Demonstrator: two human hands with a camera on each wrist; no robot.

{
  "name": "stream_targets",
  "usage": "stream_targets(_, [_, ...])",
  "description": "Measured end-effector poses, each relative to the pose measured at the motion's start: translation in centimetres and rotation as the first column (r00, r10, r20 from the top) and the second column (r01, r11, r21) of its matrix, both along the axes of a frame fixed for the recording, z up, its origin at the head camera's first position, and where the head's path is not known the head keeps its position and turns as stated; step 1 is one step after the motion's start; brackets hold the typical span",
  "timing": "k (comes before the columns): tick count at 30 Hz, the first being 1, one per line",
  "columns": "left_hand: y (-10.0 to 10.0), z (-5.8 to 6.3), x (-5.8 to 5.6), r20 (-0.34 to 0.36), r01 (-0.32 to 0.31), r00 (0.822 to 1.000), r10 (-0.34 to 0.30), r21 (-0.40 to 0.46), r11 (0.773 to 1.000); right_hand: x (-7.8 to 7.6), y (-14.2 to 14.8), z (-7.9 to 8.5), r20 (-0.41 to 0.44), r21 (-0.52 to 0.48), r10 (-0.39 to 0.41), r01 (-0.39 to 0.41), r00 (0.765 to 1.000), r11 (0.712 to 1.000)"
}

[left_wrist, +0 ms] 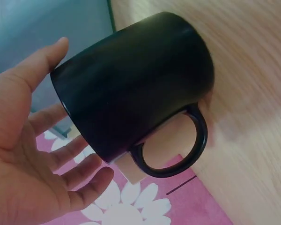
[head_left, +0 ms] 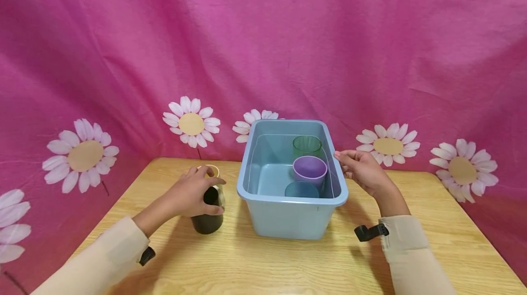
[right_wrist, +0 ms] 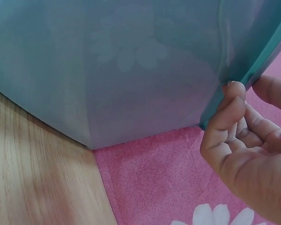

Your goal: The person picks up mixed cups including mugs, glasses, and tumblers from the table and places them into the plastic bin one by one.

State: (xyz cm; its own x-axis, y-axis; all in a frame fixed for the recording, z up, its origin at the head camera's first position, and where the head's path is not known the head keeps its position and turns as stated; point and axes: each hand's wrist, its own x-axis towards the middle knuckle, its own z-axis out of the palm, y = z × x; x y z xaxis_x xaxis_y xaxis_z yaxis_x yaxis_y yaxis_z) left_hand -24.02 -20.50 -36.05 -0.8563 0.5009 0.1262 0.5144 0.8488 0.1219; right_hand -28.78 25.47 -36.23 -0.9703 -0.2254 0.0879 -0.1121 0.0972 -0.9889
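Seen from my head, my left hand (head_left: pixel 192 194) arches over a black mug (head_left: pixel 207 224) that stands on the wooden table (head_left: pixel 247 267), left of a blue tub (head_left: pixel 291 218). My thumb lies on the near side of the mug's mouth and my fingers on the far side. Just behind it is a cup with a pale rim and a yellow inside (head_left: pixel 215 173), partly covered by my hand. My right hand (head_left: pixel 364 170) is at the tub's right rim. Inside the tub, along its right side, I see a green glass (head_left: pixel 306 145) at the back, a purple cup (head_left: pixel 309 175) in the middle and a bluish cup (head_left: pixel 302 190) nearest me. A pink cloth with daisies (head_left: pixel 288 48) hangs behind the table.

From my left wrist, my thumb and fingers are spread apart around the mug's rim, the fingers loosely extended; I cannot tell how firmly they touch it. The mug's handle shows whole, and a side of the tub lies beyond my thumb.

From my right wrist, my thumb and index finger pinch the tub's rim between them, the other fingers curled beneath. Below the tub I see table and pink cloth.
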Motion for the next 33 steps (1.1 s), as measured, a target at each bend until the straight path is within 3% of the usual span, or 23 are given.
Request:
stream_targets(8, [-0.7,-0.6,0.9,-0.058,-0.032,0.998,0.03,-0.032,0.999,-0.1,-0.1,0.2,0.0,0.014,-0.004,0.004,1.0,1.0])
stream_targets(18, [-1.2,-1.2,1.7,0.022,-0.057,0.998,0.056,0.037,0.998,-0.2,0.0,-0.1,0.009,-0.014,0.009,-0.009,1.0,1.0])
stream_targets(33, [-0.8,-0.9,1.8,0.015,-0.063,0.998,0.062,0.088,0.994,0.0,0.0,0.0,0.005,0.001,0.013,-0.013,1.0,1.0])
